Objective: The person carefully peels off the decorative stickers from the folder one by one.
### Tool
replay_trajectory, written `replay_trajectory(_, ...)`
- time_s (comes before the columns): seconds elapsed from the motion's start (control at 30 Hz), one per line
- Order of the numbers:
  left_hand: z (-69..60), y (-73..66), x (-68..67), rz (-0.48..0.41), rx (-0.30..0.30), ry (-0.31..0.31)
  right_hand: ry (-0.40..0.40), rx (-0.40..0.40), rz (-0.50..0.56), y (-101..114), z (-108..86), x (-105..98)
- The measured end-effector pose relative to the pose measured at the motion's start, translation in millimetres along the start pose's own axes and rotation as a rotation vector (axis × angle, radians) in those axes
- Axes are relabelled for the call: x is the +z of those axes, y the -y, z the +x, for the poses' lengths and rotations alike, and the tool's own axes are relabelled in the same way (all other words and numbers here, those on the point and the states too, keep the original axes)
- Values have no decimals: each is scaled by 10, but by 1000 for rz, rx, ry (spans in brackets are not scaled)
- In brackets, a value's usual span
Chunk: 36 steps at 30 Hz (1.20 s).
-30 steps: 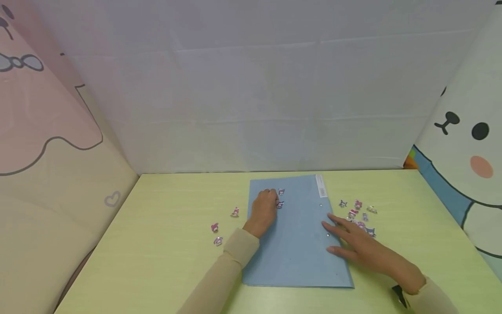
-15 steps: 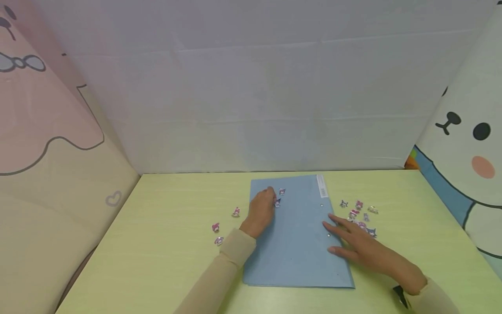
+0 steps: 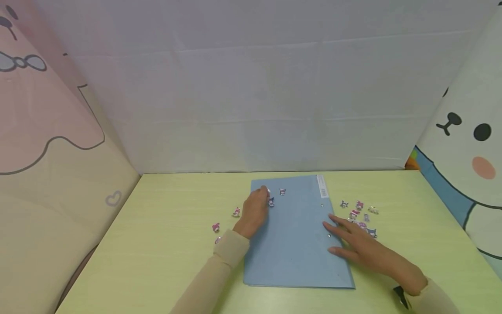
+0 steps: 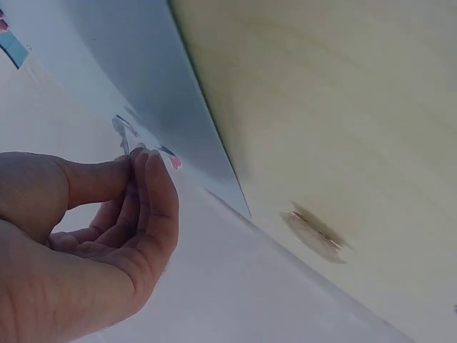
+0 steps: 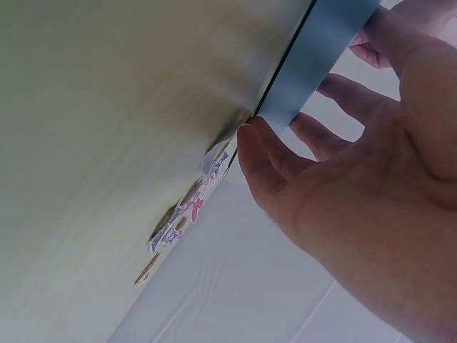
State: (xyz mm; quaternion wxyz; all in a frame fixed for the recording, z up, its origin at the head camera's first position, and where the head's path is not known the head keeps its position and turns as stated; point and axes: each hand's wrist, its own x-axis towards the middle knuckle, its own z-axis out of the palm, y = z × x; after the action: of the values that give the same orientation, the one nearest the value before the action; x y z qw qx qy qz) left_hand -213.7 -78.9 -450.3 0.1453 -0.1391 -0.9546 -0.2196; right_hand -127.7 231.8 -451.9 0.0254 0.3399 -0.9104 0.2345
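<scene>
A blue folder [image 3: 298,244] lies on the table with a white barcode label [image 3: 322,186] at its top right corner. Over its upper left part, my left hand [image 3: 252,211] pinches a small cartoon-character sticker [image 3: 271,202] between thumb and fingertips. In the left wrist view the pinched sticker [image 4: 122,134] stands on edge, close to the folder surface. One cartoon sticker [image 3: 283,192] lies to the right of these fingers; another is partly hidden behind the fingertips. My right hand [image 3: 361,246] rests with spread, nearly straight fingers on the folder's right edge.
Several loose stickers [image 3: 359,205] lie in a cluster right of the folder, partly behind my right hand. Left of it are a few more, including a pink one [image 3: 215,227]; the sleeve partly covers one. A white sheet [image 3: 251,109] closes off the table's back edge.
My left hand has moved left across the folder with the pinched sticker, uncovering more room beside the top sticker. The right hand has stayed in place.
</scene>
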Motion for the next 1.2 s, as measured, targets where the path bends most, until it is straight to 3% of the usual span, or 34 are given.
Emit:
replay_trajectory(0.27,-11,43,-39,1,-21,2,6,5,6,7,-6,-2)
replay_trajectory(0.47,-26,94,-49,2,-4,-33,11,7,8,20,-2,-13)
replay_trajectory(0.83,-45,184,-102,-28,-57,9,18,16,11,10,-8,-7)
replay_trajectory(1.2,-94,283,-159,-22,-39,-19,9,11,1,11,-9,-2)
